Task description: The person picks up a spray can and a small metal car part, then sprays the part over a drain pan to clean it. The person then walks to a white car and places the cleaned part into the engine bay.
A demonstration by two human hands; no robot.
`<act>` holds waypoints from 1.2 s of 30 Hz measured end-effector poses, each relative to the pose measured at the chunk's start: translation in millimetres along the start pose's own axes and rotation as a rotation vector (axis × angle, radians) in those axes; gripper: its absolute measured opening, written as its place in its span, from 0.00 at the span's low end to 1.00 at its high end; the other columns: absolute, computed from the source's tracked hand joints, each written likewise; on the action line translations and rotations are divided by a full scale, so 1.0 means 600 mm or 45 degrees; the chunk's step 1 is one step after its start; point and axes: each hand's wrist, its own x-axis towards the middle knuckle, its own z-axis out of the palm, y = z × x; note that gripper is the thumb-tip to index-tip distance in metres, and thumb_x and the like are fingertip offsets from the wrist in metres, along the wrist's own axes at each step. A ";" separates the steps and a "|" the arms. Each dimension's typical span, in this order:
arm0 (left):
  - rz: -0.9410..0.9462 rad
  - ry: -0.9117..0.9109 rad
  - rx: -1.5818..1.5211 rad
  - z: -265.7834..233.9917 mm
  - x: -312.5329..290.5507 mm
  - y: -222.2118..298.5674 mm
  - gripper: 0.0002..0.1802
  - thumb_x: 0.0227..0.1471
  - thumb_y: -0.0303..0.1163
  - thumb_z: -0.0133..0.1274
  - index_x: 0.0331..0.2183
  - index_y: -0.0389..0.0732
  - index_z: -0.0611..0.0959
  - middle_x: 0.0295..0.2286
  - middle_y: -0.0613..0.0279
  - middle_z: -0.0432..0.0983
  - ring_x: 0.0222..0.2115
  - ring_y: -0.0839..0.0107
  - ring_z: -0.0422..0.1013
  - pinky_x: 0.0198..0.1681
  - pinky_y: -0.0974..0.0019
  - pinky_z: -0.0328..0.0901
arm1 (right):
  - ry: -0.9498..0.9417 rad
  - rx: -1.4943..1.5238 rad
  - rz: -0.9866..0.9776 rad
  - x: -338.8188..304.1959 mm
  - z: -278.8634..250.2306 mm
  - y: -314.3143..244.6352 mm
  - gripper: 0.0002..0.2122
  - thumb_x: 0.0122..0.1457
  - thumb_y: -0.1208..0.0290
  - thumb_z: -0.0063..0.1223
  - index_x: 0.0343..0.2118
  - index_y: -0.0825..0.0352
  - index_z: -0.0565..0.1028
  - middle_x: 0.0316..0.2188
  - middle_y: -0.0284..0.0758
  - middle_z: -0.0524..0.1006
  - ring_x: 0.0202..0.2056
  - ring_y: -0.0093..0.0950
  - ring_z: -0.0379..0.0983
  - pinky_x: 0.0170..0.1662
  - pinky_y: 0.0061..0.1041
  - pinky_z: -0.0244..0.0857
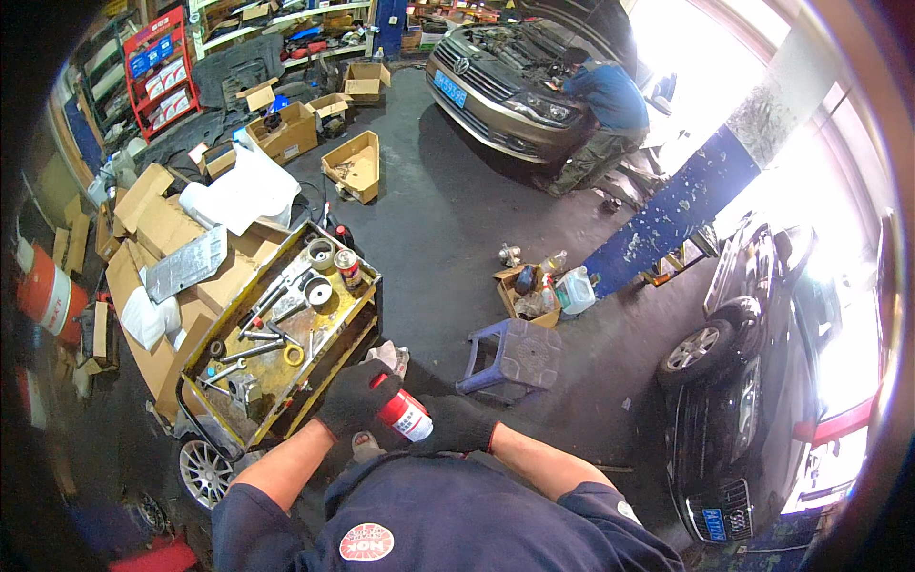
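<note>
In front of my body I have a small red-and-white bottle, tilted, its red end up and to the left. My left hand, in a black knit glove, is closed around that red end. At the white end is my right hand, gloved alike and closed against it; its fingertips are partly hidden. Just left of my hands stands a yellow-edged tool cart, its top tray holding a combination wrench, metal cylinders, a yellow ring and a spray can.
A blue plastic stool stands ahead to the right, a box of bottles behind it. Flattened cardboard is piled beyond the cart. Another person leans over a car with its hood up. A dark car is at right.
</note>
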 end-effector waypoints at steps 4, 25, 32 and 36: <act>-0.069 0.163 0.090 -0.045 -0.013 -0.098 0.16 0.60 0.40 0.64 0.44 0.39 0.87 0.38 0.45 0.84 0.40 0.46 0.82 0.44 0.50 0.75 | -0.023 -0.087 -0.375 0.000 -0.002 0.004 0.31 0.62 0.51 0.72 0.64 0.63 0.77 0.55 0.44 0.86 0.55 0.39 0.84 0.65 0.40 0.72; -0.799 0.338 -1.434 0.074 0.035 0.038 0.32 0.62 0.39 0.69 0.62 0.37 0.79 0.51 0.57 0.82 0.52 0.67 0.78 0.59 0.61 0.73 | 0.490 0.397 0.030 0.030 0.044 0.089 0.25 0.69 0.66 0.64 0.67 0.66 0.75 0.61 0.42 0.82 0.61 0.34 0.80 0.65 0.40 0.73; -0.586 0.223 -2.384 0.052 -0.012 0.001 0.25 0.66 0.42 0.56 0.58 0.38 0.80 0.41 0.44 0.86 0.40 0.50 0.86 0.48 0.48 0.83 | 0.765 -0.302 0.120 -0.007 0.047 0.269 0.14 0.73 0.72 0.53 0.54 0.68 0.85 0.41 0.45 0.87 0.36 0.40 0.81 0.41 0.37 0.73; -0.873 0.280 -2.145 0.063 -0.010 0.006 0.26 0.66 0.45 0.57 0.57 0.39 0.80 0.42 0.46 0.86 0.40 0.53 0.86 0.47 0.50 0.83 | 0.826 0.096 -0.014 -0.008 0.042 0.229 0.11 0.74 0.69 0.56 0.49 0.69 0.86 0.36 0.46 0.86 0.32 0.41 0.80 0.39 0.38 0.73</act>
